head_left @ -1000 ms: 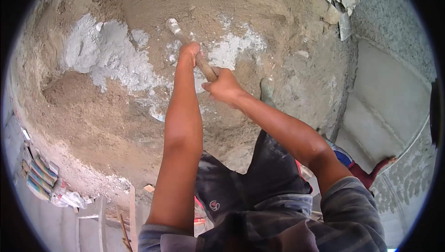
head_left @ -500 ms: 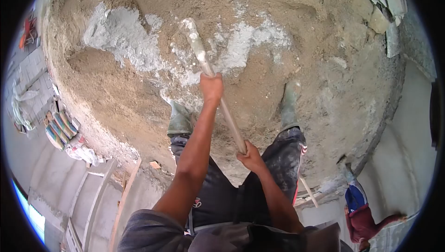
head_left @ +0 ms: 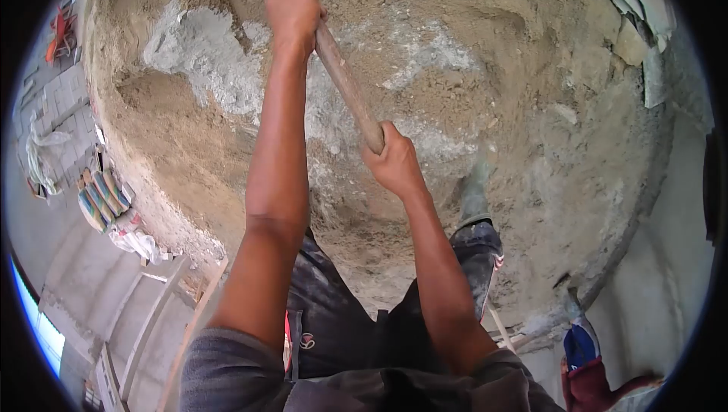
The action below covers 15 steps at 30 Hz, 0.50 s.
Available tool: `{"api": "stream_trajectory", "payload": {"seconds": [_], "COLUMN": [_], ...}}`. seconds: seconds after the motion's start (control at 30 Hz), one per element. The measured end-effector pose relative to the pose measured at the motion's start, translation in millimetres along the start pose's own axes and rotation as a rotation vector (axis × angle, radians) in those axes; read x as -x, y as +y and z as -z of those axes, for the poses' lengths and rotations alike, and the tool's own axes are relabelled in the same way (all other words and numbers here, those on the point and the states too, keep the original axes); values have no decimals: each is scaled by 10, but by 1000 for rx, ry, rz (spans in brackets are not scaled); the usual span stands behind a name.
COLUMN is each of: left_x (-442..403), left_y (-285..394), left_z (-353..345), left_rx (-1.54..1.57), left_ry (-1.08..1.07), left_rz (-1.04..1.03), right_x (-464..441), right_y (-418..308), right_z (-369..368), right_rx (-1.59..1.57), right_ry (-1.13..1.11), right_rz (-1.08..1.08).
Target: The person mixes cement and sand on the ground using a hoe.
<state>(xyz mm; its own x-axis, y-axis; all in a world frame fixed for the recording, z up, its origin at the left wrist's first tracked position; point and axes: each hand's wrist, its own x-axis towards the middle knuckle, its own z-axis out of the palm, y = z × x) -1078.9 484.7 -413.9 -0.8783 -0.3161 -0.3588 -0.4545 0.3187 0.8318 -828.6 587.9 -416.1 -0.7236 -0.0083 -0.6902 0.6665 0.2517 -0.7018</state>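
Note:
My left hand (head_left: 294, 14) is wrapped round the upper part of a long wooden tool handle (head_left: 345, 78). My right hand (head_left: 394, 158) grips the same handle near its lower end. The handle slants up to the left and leaves the top of the view, so the tool's head is out of sight. Beneath it lies brown sand (head_left: 364, 207) with patches of pale grey powder (head_left: 201, 48), part of it streaked into the sand. My right rubber boot (head_left: 475, 188) stands on the sand. My left forearm hides the other boot.
A person in a maroon top (head_left: 588, 382) is at the lower right. Broken slabs (head_left: 626, 3) lie at the upper right. A striped cushion-like bundle (head_left: 105, 198), white plastic bags (head_left: 136, 241) and wooden planks (head_left: 155, 328) are on the left. Farther off is an orange object (head_left: 59, 33).
Both hands have moved up and leftward with the handle, away from my body. The handle's far end has left the view. The right-hand grey patch is more broken up with sand.

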Motion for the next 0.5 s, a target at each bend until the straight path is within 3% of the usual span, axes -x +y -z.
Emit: {"api": "stream_trajectory", "payload": {"seconds": [0.07,0.1,0.2,0.23,0.27,0.33,0.37,0.43,0.5], "left_x": [-211,-53,1197,1460,1786,2300,2635,3338,3458], "left_y": [-467,-859,-2370,-2544,-1792,-1829,-1512,-1613,-1482], "left_z": [-384,-580,-945,-946,-694,-395,-202,113,213], "left_rx": [-72,-145,-560,-387,-173,-166,-134,-82,-39], "left_ry": [-72,-117,-158,-146,-220,-288,-284,-305,-320], "left_rz": [80,227,307,441,503,455,565,605,593], "right_x": [-32,184,1205,1492,1782,2416,2793,3459,3593], "right_y": [186,385,1108,1353,1353,920,839,713,641], "right_z": [102,102,40,-12,-73,-34,-62,-149,-175], "right_rx": [-83,-99,-136,-167,-136,-54,-23,26,62], "right_ry": [-8,-24,-24,-9,37,17,31,35,54], "right_rz": [-86,-173,-369,-357,-337,-462,-469,-502,-490]}}
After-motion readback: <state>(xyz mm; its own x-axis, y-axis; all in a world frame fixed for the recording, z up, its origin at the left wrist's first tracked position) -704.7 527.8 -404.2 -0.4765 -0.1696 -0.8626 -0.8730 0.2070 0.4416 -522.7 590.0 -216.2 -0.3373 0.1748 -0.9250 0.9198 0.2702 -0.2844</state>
